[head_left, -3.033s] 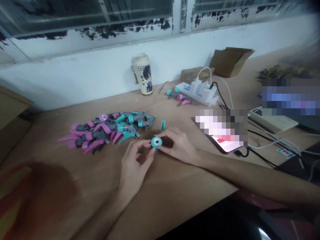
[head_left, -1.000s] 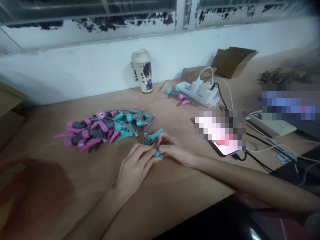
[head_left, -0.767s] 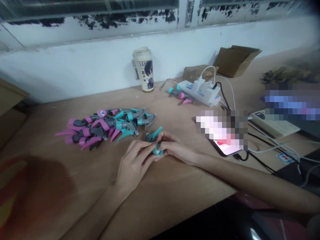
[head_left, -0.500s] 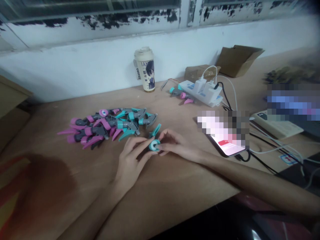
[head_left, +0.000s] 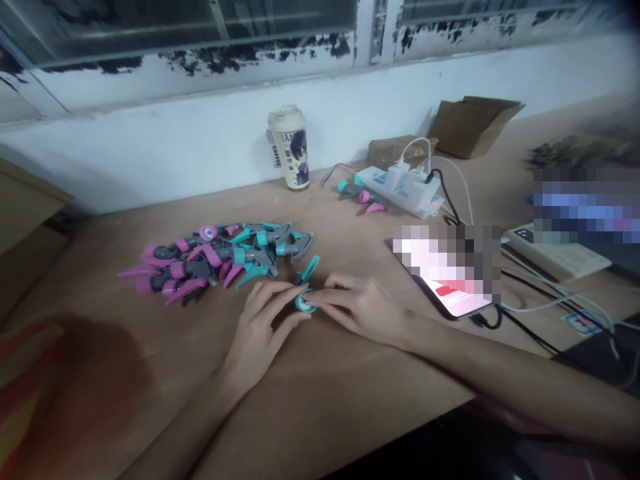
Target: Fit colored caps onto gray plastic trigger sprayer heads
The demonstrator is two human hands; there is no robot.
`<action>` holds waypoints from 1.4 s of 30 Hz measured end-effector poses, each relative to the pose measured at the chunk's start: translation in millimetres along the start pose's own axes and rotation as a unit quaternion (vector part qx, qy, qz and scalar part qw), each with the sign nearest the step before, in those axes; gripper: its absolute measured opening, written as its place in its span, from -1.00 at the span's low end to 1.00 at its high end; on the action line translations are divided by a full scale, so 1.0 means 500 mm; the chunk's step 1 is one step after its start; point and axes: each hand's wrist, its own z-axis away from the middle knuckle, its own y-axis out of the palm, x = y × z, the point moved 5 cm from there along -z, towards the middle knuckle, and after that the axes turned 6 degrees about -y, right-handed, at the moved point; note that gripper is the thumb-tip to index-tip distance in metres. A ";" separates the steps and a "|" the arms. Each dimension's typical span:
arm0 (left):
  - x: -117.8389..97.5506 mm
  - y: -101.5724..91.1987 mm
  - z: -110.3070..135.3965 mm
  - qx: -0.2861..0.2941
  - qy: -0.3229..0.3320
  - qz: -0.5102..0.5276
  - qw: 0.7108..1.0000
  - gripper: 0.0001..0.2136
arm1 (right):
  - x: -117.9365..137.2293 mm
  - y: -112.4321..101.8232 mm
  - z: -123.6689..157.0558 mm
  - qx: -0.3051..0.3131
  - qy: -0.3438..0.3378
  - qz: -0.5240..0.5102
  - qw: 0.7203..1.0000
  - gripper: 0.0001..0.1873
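Observation:
Between the thumb and fingers of my left hand (head_left: 257, 330) is a teal and grey trigger sprayer head (head_left: 304, 301), its round teal collar turned up towards me. Something white shows inside the collar, and the teal trigger lever points away from me. My right hand (head_left: 363, 305) has its fingertips pinched together at the collar's opening; whether they hold a small part there I cannot make out. Just beyond my left hand lies a pile of trigger sprayer heads (head_left: 200, 260), pink and grey on the left, teal and grey on the right.
A lidded coffee cup (head_left: 291, 150) stands against the wall. To its right are a white power strip (head_left: 400, 190) with plugs, more sprayer heads (head_left: 363, 195) and an open cardboard box (head_left: 473, 127). A lit phone (head_left: 450, 280) lies right, with cables and a beige box (head_left: 555, 253).
My right hand has shifted from beside the collar to over its opening, fingertips now pressed together there. The collar has tilted slightly. My left hand keeps its hold.

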 end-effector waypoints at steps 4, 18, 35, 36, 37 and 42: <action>-0.003 0.000 0.002 0.005 0.009 0.005 1.000 -0.76 | 0.007 -0.004 -0.001 0.005 -0.018 0.046 0.999 -0.72; -0.006 0.006 0.006 0.029 -0.030 0.045 0.998 -0.75 | -0.006 -0.002 -0.001 -0.054 0.020 -0.074 0.996 -0.81; 0.006 0.024 0.025 0.050 -0.233 0.353 0.905 -0.65 | -0.018 0.011 0.004 -0.022 -0.015 -0.022 0.999 -0.66; 0.006 0.022 0.023 0.049 -0.235 0.359 0.902 -0.65 | -0.018 0.012 0.005 -0.020 -0.009 -0.014 1.000 -0.65; 0.007 0.022 0.021 0.046 -0.238 0.361 0.901 -0.65 | -0.017 0.013 0.006 -0.023 -0.002 -0.009 1.000 -0.65; 0.020 0.037 0.021 0.060 -0.257 0.333 0.905 -0.71 | -0.008 0.021 0.009 -0.038 0.028 0.010 0.999 -0.80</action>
